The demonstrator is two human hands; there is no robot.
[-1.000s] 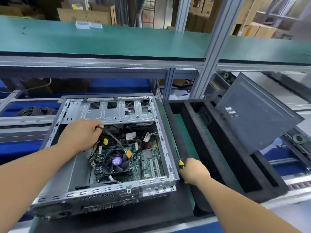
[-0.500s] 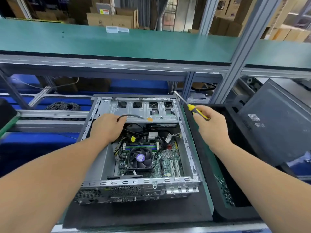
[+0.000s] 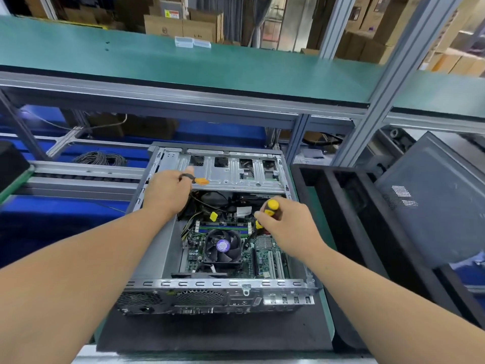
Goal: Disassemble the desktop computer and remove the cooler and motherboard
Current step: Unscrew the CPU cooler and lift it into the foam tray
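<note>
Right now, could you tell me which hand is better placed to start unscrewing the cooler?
Right. The right hand holds the screwdriver beside the cooler; the left hand holds a cable aside.

Green shelf w/ cardboard boxes behind; black foam tray right.

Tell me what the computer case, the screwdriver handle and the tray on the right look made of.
Computer case: bare sheet metal, likely steel; silvery sheen, stamped slots. Screwdriver handle: looks like glossy hard plastic, yellow and black, in the right hand. Tray: matte black, thick soft-edged walls, probably foam; not certain.
</note>
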